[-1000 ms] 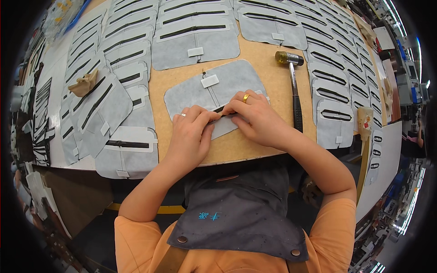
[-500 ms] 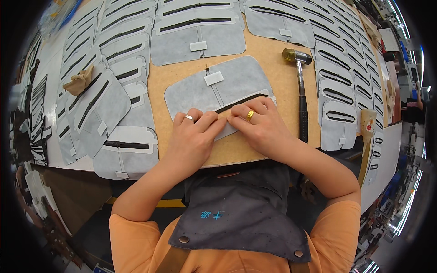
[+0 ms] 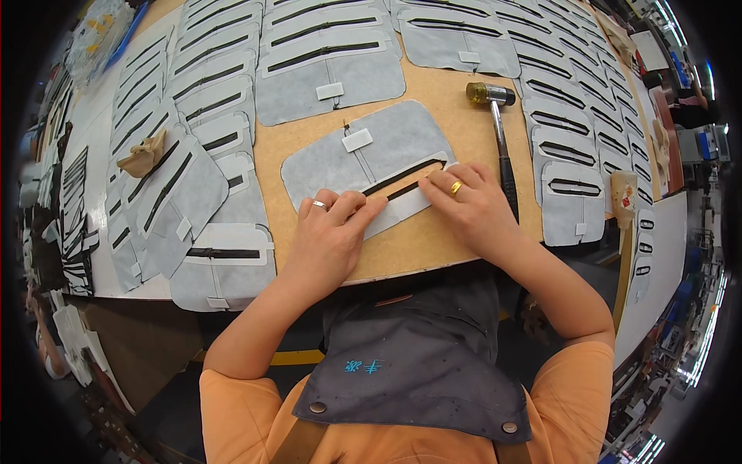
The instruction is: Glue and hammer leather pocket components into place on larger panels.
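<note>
In front of me a grey, round-cornered fabric panel lies at a slant on the tan board. It bears a small white tab and a long slot with black edging. My left hand is closed at the slot's left end, thumb and fingers pinching the lower edge. At the right end my right hand pinches the same edge, fingers curled. Between the hands, black edging and a white strip show. The fingertips partly hide the panel's lower corners.
Right of the panel lies a hammer with a yellow-and-black head. Overlapping rows of similar panels cover the back and both sides. A crumpled brown piece rests on the left stack; a wooden-handled brush-like tool is at right.
My right hand has shifted right along the slot, uncovering its lower black edging between my hands. My left hand stays at the left end. The whole view has shifted slightly.
</note>
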Action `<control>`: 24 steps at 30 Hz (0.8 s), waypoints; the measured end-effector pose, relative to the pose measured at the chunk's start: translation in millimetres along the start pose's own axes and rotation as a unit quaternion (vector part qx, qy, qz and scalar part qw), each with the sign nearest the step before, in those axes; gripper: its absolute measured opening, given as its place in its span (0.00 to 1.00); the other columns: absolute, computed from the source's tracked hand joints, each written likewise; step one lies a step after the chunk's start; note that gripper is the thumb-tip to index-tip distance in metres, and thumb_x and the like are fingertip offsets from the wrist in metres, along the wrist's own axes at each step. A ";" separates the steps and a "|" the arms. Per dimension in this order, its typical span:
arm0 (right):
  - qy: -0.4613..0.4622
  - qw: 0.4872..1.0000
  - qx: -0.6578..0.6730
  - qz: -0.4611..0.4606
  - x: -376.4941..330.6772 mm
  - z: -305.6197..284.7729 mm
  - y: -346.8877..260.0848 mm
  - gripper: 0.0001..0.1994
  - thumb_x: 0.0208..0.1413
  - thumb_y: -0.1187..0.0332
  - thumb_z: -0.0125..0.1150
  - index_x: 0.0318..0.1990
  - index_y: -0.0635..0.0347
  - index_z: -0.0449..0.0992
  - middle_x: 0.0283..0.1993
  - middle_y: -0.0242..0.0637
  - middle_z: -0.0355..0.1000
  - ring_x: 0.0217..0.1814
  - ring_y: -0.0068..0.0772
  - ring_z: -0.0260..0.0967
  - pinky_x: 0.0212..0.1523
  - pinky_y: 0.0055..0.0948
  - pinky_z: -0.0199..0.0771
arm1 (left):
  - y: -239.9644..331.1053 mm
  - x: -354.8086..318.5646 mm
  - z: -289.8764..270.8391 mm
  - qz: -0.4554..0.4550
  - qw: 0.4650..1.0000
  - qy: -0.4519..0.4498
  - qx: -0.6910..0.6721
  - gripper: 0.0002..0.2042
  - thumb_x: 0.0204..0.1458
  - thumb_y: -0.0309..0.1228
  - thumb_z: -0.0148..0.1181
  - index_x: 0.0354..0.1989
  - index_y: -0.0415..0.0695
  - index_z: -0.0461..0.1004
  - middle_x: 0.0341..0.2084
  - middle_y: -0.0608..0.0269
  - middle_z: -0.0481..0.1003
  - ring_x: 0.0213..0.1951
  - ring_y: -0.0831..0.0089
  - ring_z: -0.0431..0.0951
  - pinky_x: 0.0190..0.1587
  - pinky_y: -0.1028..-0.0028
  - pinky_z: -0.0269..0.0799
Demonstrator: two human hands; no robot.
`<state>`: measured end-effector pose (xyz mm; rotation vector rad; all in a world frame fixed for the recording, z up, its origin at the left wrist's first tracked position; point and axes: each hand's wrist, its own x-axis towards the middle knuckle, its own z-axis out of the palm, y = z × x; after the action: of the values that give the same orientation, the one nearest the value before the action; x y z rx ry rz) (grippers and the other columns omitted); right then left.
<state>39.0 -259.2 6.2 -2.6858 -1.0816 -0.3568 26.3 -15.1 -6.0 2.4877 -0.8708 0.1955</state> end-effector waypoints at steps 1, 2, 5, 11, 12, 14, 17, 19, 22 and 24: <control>-0.008 0.999 -0.016 0.031 -0.2 -2.8 1.1 0.13 0.48 0.72 0.57 0.44 0.60 0.72 0.43 0.36 0.71 0.48 0.36 0.68 0.51 0.36 0.65 | 0.7 -0.5 0.0 -0.003 1.000 -0.002 0.007 0.19 0.46 0.21 0.57 0.48 0.48 0.74 0.35 0.69 0.70 0.35 0.67 0.67 0.37 0.68 0.58; -0.008 0.999 -0.013 0.028 3.8 -3.6 -2.7 0.13 0.48 0.72 0.57 0.44 0.60 0.72 0.43 0.36 0.71 0.48 0.36 0.68 0.51 0.36 0.65 | 1.4 -1.3 -0.1 -0.008 1.000 -0.004 0.014 0.18 0.46 0.22 0.57 0.48 0.48 0.74 0.36 0.67 0.70 0.35 0.66 0.68 0.38 0.68 0.58; 0.033 0.965 0.242 0.093 24.3 1.3 -28.4 0.11 0.51 0.75 0.58 0.43 0.61 0.71 0.42 0.39 0.70 0.47 0.43 0.67 0.48 0.39 0.67 | 2.8 -0.1 0.1 -0.052 0.998 0.035 -0.016 0.16 0.48 0.23 0.58 0.47 0.47 0.73 0.36 0.64 0.69 0.37 0.64 0.68 0.39 0.66 0.59; -0.028 0.973 0.216 0.082 33.8 13.0 -37.6 0.12 0.49 0.75 0.58 0.44 0.58 0.72 0.45 0.36 0.69 0.49 0.39 0.65 0.49 0.39 0.63 | 0.9 -15.0 -11.5 -0.071 0.996 0.015 -0.054 0.15 0.49 0.23 0.57 0.46 0.44 0.72 0.37 0.62 0.69 0.40 0.63 0.69 0.43 0.66 0.60; -0.029 0.972 0.217 0.080 34.4 13.6 -39.0 0.12 0.49 0.75 0.58 0.44 0.58 0.72 0.45 0.36 0.69 0.49 0.39 0.65 0.49 0.39 0.63 | 0.8 -16.4 -11.4 -0.073 0.996 0.016 -0.054 0.15 0.49 0.23 0.57 0.46 0.44 0.72 0.37 0.62 0.69 0.40 0.63 0.69 0.43 0.66 0.60; -0.028 0.991 0.130 0.022 34.6 14.5 -42.9 0.13 0.48 0.73 0.57 0.43 0.56 0.72 0.45 0.33 0.70 0.50 0.35 0.65 0.50 0.36 0.60 | 1.7 -20.0 -10.7 -0.037 0.999 0.018 0.029 0.15 0.48 0.22 0.57 0.46 0.42 0.72 0.38 0.62 0.69 0.41 0.64 0.69 0.43 0.66 0.59; -0.028 0.998 0.038 -0.028 29.8 13.5 -41.8 0.13 0.47 0.71 0.56 0.42 0.55 0.73 0.45 0.30 0.70 0.50 0.30 0.65 0.51 0.35 0.59 | 3.0 -31.6 -17.6 -0.050 0.997 0.015 0.063 0.15 0.48 0.20 0.58 0.46 0.43 0.72 0.38 0.61 0.69 0.41 0.63 0.68 0.45 0.67 0.59; -0.024 0.998 0.049 -0.019 30.6 13.8 -41.7 0.12 0.47 0.70 0.55 0.42 0.55 0.73 0.44 0.29 0.70 0.50 0.29 0.65 0.51 0.36 0.59 | 0.0 -44.5 -22.8 -0.067 0.996 0.013 0.057 0.15 0.47 0.20 0.57 0.46 0.43 0.72 0.38 0.62 0.69 0.42 0.63 0.68 0.45 0.66 0.59; -0.028 0.997 0.065 -0.018 38.8 13.4 -50.2 0.11 0.48 0.69 0.55 0.40 0.56 0.74 0.44 0.28 0.70 0.51 0.27 0.65 0.52 0.36 0.59 | -0.3 -48.2 -21.9 -0.083 0.995 0.022 0.042 0.16 0.46 0.20 0.58 0.45 0.42 0.72 0.39 0.63 0.69 0.42 0.64 0.68 0.45 0.65 0.60; -0.034 0.997 0.072 -0.025 43.1 16.2 -60.1 0.10 0.48 0.69 0.55 0.40 0.57 0.74 0.44 0.28 0.70 0.51 0.26 0.65 0.53 0.37 0.58 | -0.3 -48.8 -20.2 -0.081 0.996 0.031 0.035 0.15 0.46 0.20 0.58 0.45 0.42 0.72 0.39 0.63 0.69 0.42 0.63 0.68 0.45 0.65 0.60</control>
<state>29.3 -184.3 10.9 -2.5647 -1.1474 -0.1903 -11.3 21.8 -2.7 2.5875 -0.6418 0.2504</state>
